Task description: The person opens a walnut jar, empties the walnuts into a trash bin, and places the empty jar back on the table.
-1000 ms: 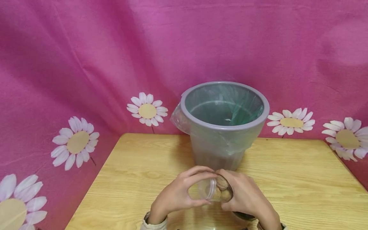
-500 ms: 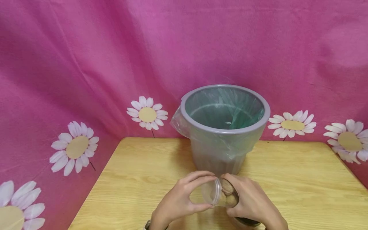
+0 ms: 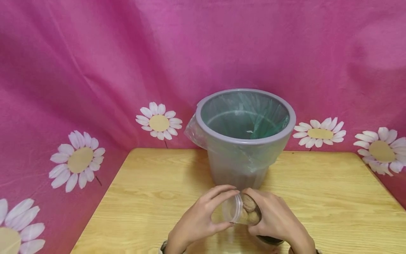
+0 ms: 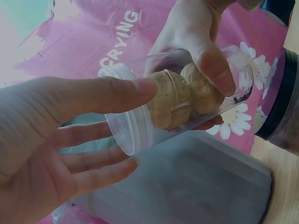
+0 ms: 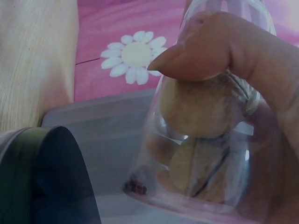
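Note:
A clear plastic jar [image 4: 229, 100] lies on its side between my hands in the head view, in front of the bin. Walnuts [image 4: 170, 100] fill part of it, and small dark bits [image 5: 135, 186] sit near its base. My left hand [image 3: 198, 217] holds the translucent lid [image 4: 124, 126] end, its thumb on one side and fingers on the other. Around the jar's body curls my right hand [image 3: 274, 213], its thumb across the wall in the right wrist view. Under the right hand stands another jar with a dark lid [image 3: 269, 240], mostly hidden.
A grey bin [image 3: 241, 162] with a clear liner stands just beyond the hands on the wooden table [image 3: 152, 183]. Some of the liner [image 3: 195, 132] hangs loose at its left. Pink cloth [image 3: 158, 53] with printed daisies rises behind and at the sides.
The head view dips and comes back up slightly, shifting the whole scene. Both hands keep their hold on the jar, with little visible movement.

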`<state>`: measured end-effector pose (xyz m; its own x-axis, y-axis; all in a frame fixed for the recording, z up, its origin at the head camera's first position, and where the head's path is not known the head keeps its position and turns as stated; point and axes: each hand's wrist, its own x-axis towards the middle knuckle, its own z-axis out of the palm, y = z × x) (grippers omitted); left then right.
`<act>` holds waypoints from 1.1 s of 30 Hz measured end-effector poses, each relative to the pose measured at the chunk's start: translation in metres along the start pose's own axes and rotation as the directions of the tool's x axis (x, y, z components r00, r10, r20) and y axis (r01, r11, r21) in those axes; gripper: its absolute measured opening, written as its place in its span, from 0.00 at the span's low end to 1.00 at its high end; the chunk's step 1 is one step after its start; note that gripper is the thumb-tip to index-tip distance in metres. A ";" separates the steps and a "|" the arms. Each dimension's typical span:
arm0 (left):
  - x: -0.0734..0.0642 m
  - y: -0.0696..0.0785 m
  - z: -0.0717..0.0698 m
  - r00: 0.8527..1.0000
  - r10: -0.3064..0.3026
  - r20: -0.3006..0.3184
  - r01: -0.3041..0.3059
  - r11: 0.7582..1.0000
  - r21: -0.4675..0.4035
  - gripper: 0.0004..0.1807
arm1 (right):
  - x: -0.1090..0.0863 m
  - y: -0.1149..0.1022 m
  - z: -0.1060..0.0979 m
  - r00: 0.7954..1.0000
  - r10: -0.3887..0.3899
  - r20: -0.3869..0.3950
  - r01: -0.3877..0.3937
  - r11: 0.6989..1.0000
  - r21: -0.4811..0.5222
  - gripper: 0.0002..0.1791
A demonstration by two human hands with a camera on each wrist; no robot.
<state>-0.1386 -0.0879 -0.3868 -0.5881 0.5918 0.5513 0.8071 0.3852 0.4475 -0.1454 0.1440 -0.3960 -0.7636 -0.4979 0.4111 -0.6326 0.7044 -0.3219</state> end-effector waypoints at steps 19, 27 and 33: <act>-0.001 0.001 0.000 0.999 0.010 0.041 -0.009 1.000 -0.026 0.41 | -0.001 -0.002 0.001 1.000 0.002 0.008 -0.002 1.000 0.014 0.38; 0.001 0.000 -0.001 0.998 0.063 0.030 -0.063 0.998 -0.010 0.44 | 0.000 -0.001 -0.002 1.000 0.006 0.008 -0.006 1.000 0.004 0.39; 0.002 -0.002 0.000 0.990 0.140 0.032 -0.139 0.990 -0.024 0.38 | 0.001 -0.002 0.000 1.000 -0.009 0.025 0.008 1.000 0.020 0.40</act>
<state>-0.1413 -0.0879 -0.3866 -0.4673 0.6622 0.5857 0.8797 0.2821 0.3829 -0.1450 0.1428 -0.3948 -0.7611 -0.5164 0.3924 -0.6412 0.6902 -0.3354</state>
